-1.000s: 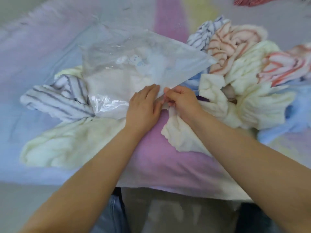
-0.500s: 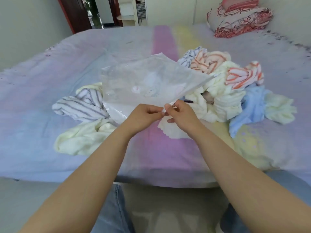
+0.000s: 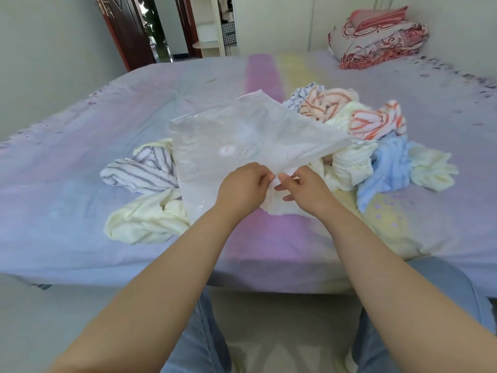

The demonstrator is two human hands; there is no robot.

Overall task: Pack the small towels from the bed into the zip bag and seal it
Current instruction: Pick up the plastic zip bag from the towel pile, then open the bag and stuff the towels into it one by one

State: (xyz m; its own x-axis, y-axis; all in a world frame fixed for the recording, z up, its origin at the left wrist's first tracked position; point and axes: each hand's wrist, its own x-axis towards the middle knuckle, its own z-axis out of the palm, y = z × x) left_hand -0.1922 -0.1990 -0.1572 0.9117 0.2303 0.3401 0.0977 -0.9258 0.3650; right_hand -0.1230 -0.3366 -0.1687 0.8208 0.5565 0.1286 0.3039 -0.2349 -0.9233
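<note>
A clear, flat zip bag (image 3: 242,141) with faint cartoon prints is lifted above the bed. My left hand (image 3: 243,188) and my right hand (image 3: 301,184) both pinch its near edge, close together. Small towels lie on the bed around it: a grey-striped towel (image 3: 139,172) and a pale yellow towel (image 3: 146,219) to the left, and a heap to the right with orange-striped towels (image 3: 375,123), cream towels (image 3: 349,162) and a light blue towel (image 3: 387,168). A cream towel (image 3: 282,204) lies just under my hands. The bag looks empty.
The bed (image 3: 80,146) has a pastel striped sheet; its near edge runs in front of my knees. A folded red-patterned quilt (image 3: 376,36) sits at the far right corner. A dark red door (image 3: 126,28) and shelves stand beyond the bed.
The view has pulled back from the bed. My hands have raised the bag's near edge off the towels, still pinching it side by side.
</note>
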